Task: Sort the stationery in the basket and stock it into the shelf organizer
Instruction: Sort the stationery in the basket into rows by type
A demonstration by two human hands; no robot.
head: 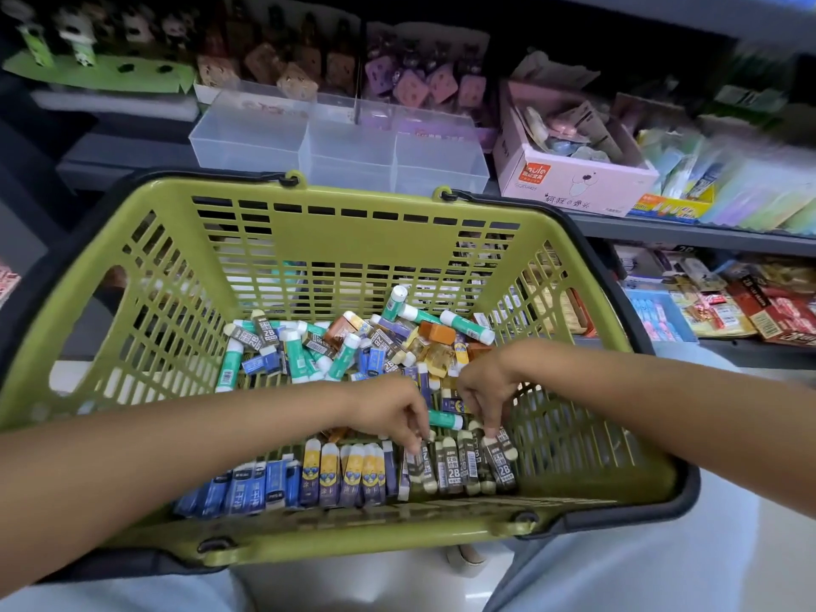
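I see a green basket [132, 276] below the clear shelf organizer [344, 143]. Along its near wall stand dark erasers [455, 466] marked "2B". My left hand [388, 408] and right hand [485, 390] each pinch one eraser in that row.

A pink-and-white cardboard box [574, 170] stood open on the grey shelf [689, 234], filled with small pastel packets. To its left, further back, purple cube-shaped trinkets [424, 83] were heaped, then brown ones [282, 66] beyond those. Farthest left of the box, a green card stand [101, 72] carried little panda figures [79, 35]. Just right of the box lay a flat yellow-and-blue pack [671, 207] and blurred pale green packets [759, 187]. Below the box and to its right, red and tan packs [750, 307] crowded the lower tier.
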